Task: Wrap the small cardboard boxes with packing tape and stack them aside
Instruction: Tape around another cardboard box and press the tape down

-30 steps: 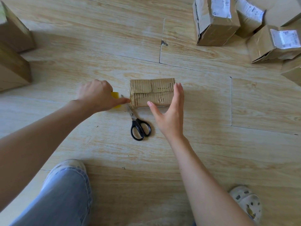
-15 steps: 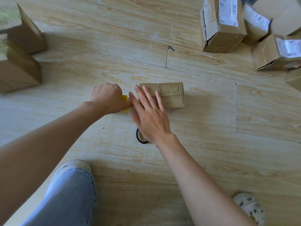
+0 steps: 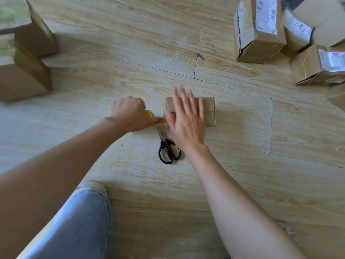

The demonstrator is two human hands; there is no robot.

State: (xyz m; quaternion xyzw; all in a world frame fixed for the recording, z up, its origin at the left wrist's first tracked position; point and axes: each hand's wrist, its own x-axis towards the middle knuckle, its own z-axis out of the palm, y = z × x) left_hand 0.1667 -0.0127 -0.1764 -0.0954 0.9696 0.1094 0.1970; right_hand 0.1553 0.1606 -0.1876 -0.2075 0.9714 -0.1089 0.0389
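Observation:
A small cardboard box (image 3: 210, 111) lies flat on the wooden floor in the middle of the view. My right hand (image 3: 186, 118) lies flat on top of it, fingers straight and spread, covering its left half. Just left of the box, my left hand (image 3: 130, 114) is curled around a yellow tape roll (image 3: 148, 114) that is mostly hidden under the fist. Its thumb points toward the box's left edge. Black-handled scissors (image 3: 168, 148) lie on the floor just below the box, blades pointing up toward it.
Two cardboard boxes (image 3: 22, 53) stand at the far left. Several boxes with white labels (image 3: 261, 30) are piled at the top right. My knee in jeans (image 3: 78, 225) and a shoe (image 3: 289, 232) are at the bottom.
My right hand moved from the box's right edge to its left end, then slid right across the top. My left hand stayed beside the box with the tape.

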